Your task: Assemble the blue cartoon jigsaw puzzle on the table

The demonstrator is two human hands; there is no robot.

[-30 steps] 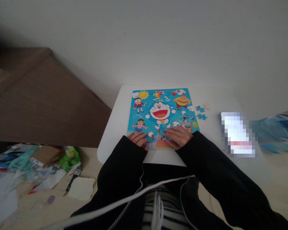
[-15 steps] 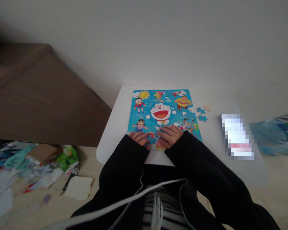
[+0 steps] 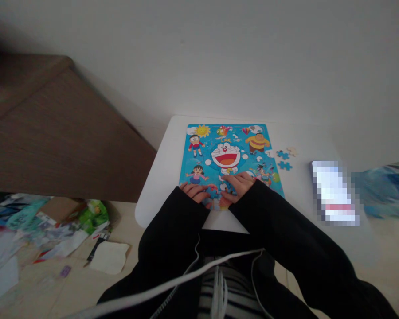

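A blue jigsaw puzzle with cartoon figures, a wide-mouthed white-faced one in the middle, lies flat on the white table. My left hand rests on its lower left part, fingers stretched over the surface. Over the lower middle, my right hand touches the puzzle with thumb and fingers apart; part of the picture shows between them. No loose piece is visible in either hand. Right of the board lie blue puzzle pieces and a pale piece. My hands and sleeves cover part of the bottom edge.
A phone with a blurred-out screen lies on the table's right side. A brown wooden cabinet stands at left. Bags, paper and a cardboard box litter the floor. A white cord crosses in front of my body.
The view has shifted slightly, so the puzzle and table appear a little further right. My right thumb and fingers have parted more. The left hand stays on the same part of the puzzle.
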